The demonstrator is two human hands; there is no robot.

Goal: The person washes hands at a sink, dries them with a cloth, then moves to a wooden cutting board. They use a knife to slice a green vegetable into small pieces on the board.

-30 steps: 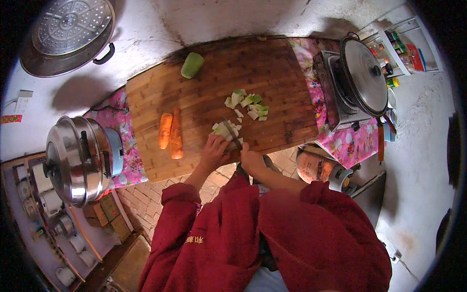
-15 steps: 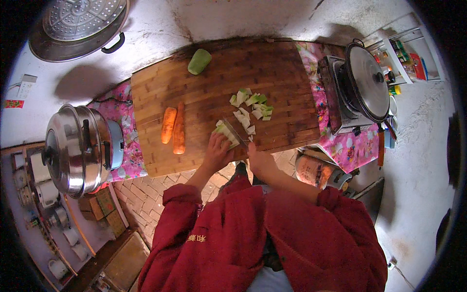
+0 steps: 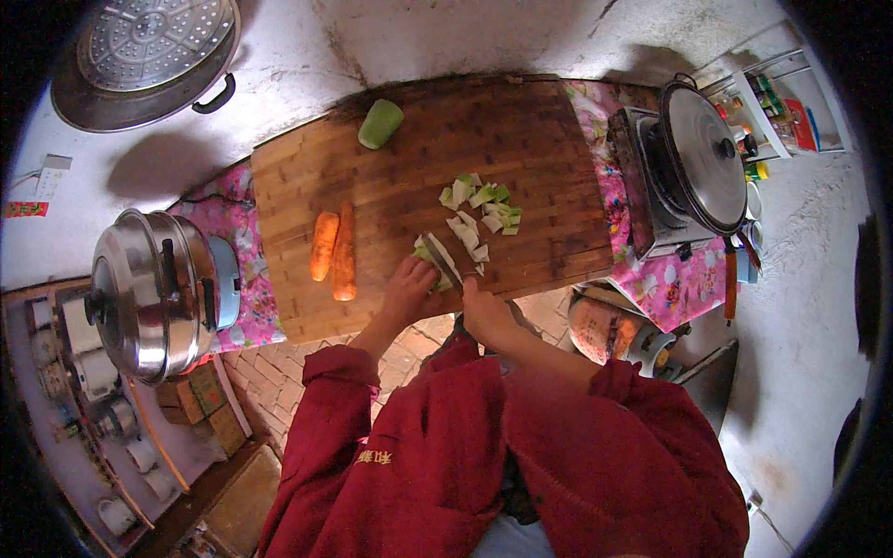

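Now, left fingers (image 3: 416, 277) pressing green vegetable (image 3: 430, 259), right fingers (image 3: 476, 299) clamped on knife (image 3: 445, 259)

Vegetable (image 3: 430, 263) mostly under left hand (image 3: 409, 290)

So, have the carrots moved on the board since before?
No. The carrots keep their spot on the board, beside the left hand pinning the greens; the right hand grips the knife.
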